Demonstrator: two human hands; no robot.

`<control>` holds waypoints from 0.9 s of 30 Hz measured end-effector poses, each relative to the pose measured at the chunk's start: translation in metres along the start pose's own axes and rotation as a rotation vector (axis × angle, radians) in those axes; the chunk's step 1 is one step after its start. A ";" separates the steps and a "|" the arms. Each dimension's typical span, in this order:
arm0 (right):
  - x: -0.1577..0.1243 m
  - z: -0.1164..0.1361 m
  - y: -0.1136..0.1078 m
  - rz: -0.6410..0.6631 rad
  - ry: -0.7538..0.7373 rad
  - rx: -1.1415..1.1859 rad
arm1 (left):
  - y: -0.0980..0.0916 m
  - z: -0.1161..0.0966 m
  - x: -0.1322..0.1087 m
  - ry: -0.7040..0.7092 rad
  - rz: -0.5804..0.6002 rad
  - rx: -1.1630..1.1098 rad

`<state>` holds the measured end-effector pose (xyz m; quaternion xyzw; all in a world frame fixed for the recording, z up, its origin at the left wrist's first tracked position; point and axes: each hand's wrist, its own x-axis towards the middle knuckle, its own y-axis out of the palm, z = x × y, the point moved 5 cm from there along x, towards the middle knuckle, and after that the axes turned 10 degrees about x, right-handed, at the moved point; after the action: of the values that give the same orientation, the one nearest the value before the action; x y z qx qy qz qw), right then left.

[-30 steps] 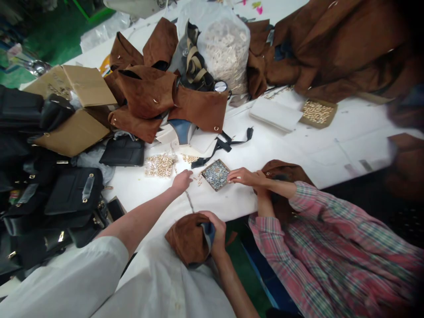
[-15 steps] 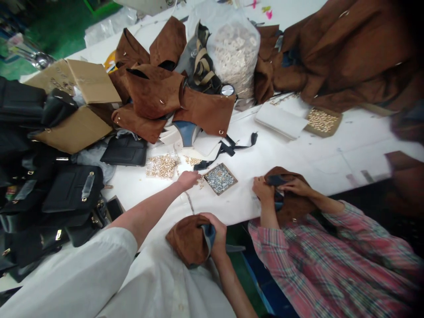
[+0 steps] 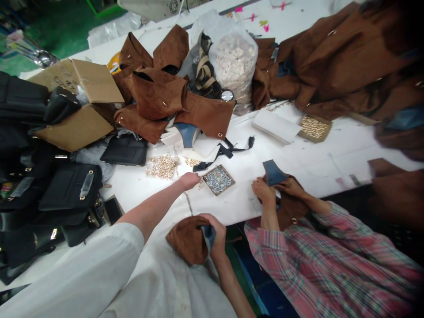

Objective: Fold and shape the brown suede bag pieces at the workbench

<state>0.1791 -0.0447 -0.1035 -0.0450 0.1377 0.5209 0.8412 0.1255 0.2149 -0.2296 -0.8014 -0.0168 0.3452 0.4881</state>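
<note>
My left hand [image 3: 190,180] reaches over the white table, fingers drawn together at a few loose gold metal pieces [image 3: 200,185]. Whatever is between the fingertips is too small to make out. Right beside them lies a shallow square tray [image 3: 204,179] filled with small silvery metal pieces [image 3: 217,180]. Close to my body, my right hand [image 3: 217,234] is closed on the edge of a brown suede bag piece [image 3: 187,240] with blue-grey lining. A bag of gold fittings [image 3: 162,166] lies left of my left hand.
To the right, a co-worker in a plaid shirt [image 3: 298,260] handles another brown suede piece [image 3: 291,212]. Black bags [image 3: 69,187] are piled left by a cardboard box [image 3: 96,81]. Brown pieces [image 3: 159,95], a plastic bag of pale parts [image 3: 235,62] and black straps [image 3: 227,151] lie beyond.
The view has shifted slightly. My left hand stays at the gold pieces, and my right keeps hold of the suede piece. The co-worker's blue-grey lining now stands further out of the piece.
</note>
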 end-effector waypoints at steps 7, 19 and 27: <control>-0.006 0.025 -0.007 0.006 -0.189 -0.099 | -0.047 -0.023 -0.027 -0.060 -0.145 -0.242; -0.018 0.107 -0.007 0.118 -0.514 -0.208 | -0.094 -0.095 -0.239 -0.096 -0.207 -1.112; -0.036 0.151 0.021 0.115 -0.609 -0.275 | -0.128 -0.108 -0.284 -0.087 -0.367 -1.155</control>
<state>0.1732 -0.0325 0.0529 0.0078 -0.1892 0.5707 0.7990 0.0102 0.0950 0.0550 -0.9060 -0.3590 0.2229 0.0246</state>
